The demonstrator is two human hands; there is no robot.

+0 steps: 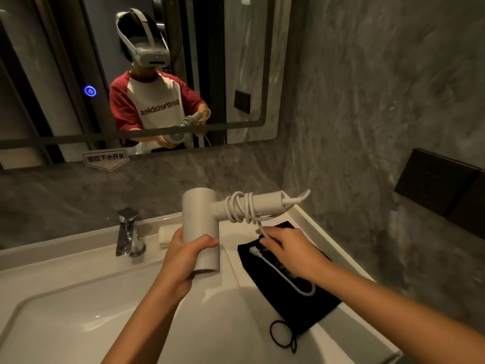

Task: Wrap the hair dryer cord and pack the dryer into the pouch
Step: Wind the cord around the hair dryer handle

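Note:
My left hand (183, 256) grips the barrel of a white hair dryer (200, 219), held above the sink with its handle pointing right. Several turns of the white cord (240, 207) are wound around the handle. My right hand (286, 248) pinches the loose stretch of cord just below the handle. The rest of the cord loops under my right wrist, and the white plug (255, 251) lies near my fingers. Underneath, a black pouch (296, 303) lies flat on the sink's right ledge, its drawstring loop (282, 333) hanging toward the basin.
A white sink basin (78, 311) fills the lower left, with a chrome faucet (128, 232) behind it and a folded white towel (166, 235) beside that. A mirror (131, 74) hangs above. Black wall sockets (441, 190) sit on the grey stone wall at right.

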